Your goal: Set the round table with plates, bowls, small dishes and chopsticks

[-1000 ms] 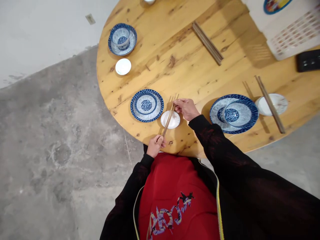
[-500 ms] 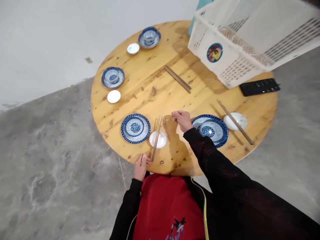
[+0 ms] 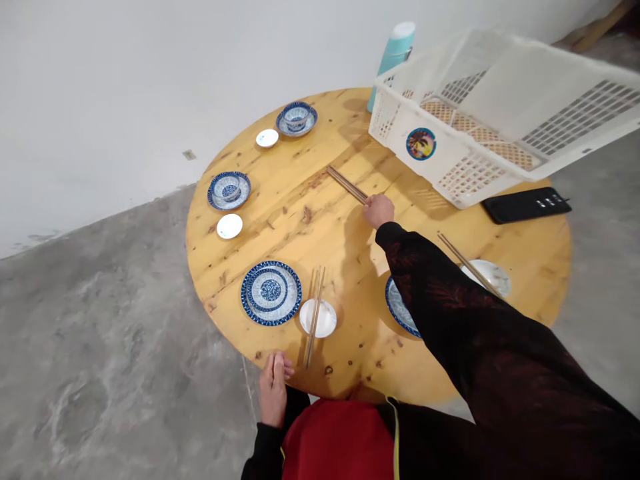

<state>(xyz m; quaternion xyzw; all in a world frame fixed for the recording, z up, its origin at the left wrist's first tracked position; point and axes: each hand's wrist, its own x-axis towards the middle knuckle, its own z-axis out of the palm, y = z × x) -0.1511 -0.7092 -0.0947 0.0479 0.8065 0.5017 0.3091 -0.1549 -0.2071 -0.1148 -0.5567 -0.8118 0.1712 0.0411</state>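
My right hand reaches across the round table, its fingers closed on the near end of a bundle of wooden chopsticks. The bundle lies on the tabletop, pointing away to the left. My left hand rests at the table's front edge, loosely curled with nothing in it. Close to it, a pair of chopsticks lies across a small white dish. To that dish's left sits a blue-and-white plate with a bowl. My right sleeve partly covers another blue-and-white plate.
A white plastic basket stands at the back right, before a turquoise flask. Beside it lies a black phone-like device. Two more plates with bowls and small white dishes line the far left. Chopsticks cross a white dish at right.
My right hand has moved forward from beside the right plate and taken hold of the chopstick bundle. My left hand has drawn slightly away from the nearby chopsticks. The view has tilted up.
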